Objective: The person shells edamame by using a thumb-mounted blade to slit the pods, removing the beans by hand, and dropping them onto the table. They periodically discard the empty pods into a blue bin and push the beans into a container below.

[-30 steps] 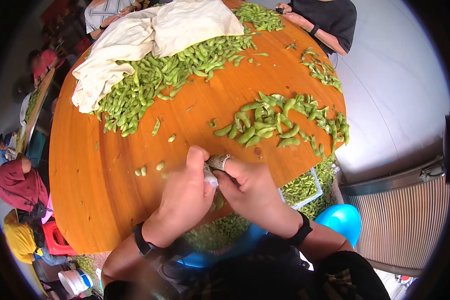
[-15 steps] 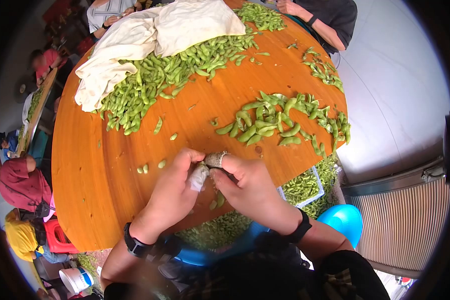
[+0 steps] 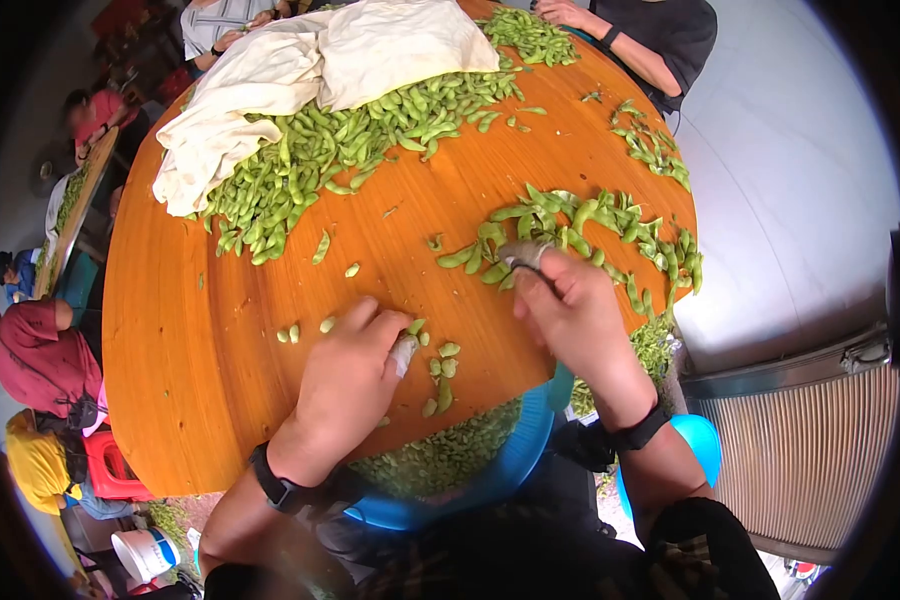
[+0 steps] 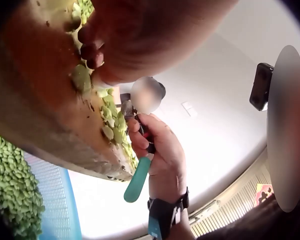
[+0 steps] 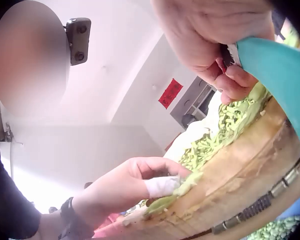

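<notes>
Head | right hand [image 3: 578,315] grips 1 teal-handled tool [image 3: 560,388] | left hand [image 3: 345,385], 1 thumb wrap [image 3: 404,354]: hold unclear

The handle [image 4: 138,180] in my right hand [image 3: 575,315] is teal; my wristbands [image 3: 638,430] are black. I see green pods [image 3: 545,205] right of centre, cream cloth [image 3: 405,55] at upper left, a blue basin [image 3: 538,428] bottom centre, an orange-brown table [image 3: 215,370] with darker grain.

A communal bean-shelling workroom: green pods [image 3: 365,135] heap a round wooden bench [image 3: 210,400], a blue basin [image 3: 538,430] holds shelled beans [image 3: 440,460], people [image 3: 45,350] sit near a second long bench [image 3: 97,168], and the ribbed panel [image 3: 790,460] at right looks like a roller shutter.
</notes>
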A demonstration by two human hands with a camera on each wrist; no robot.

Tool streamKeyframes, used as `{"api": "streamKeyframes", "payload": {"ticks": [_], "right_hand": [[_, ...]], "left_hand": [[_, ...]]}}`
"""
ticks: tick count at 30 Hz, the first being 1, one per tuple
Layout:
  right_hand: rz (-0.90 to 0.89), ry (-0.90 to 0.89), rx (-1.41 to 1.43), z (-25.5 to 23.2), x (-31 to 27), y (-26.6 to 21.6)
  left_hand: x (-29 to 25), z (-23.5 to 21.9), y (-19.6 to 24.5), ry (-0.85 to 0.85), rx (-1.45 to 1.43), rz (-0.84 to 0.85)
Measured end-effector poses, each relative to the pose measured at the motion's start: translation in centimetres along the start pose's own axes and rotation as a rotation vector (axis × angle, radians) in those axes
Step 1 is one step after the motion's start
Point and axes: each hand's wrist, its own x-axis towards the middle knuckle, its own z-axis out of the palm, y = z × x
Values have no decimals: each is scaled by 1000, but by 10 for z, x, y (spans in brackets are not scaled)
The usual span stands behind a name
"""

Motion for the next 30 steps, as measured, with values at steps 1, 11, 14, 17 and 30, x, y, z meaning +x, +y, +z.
{"api": "streamKeyframes", "payload": {"ticks": [1,11,14,17,30], "right_hand": [[-108,-14,29,6,-3,4],[-27,-14,268,22,-4,-11],[-20,127,245,-16,5,-3],[-29,192,7,-41,3,12],[111,102,300,-29,-13,27]], "left_hand": [[1,1,0,-19,50,17],[24,-1,33,46,-396,-44],[5,-15,31,0,-86,183],[-17,-13,29,-110,20,288],[17,-4,37,-77,-247,22]]}}
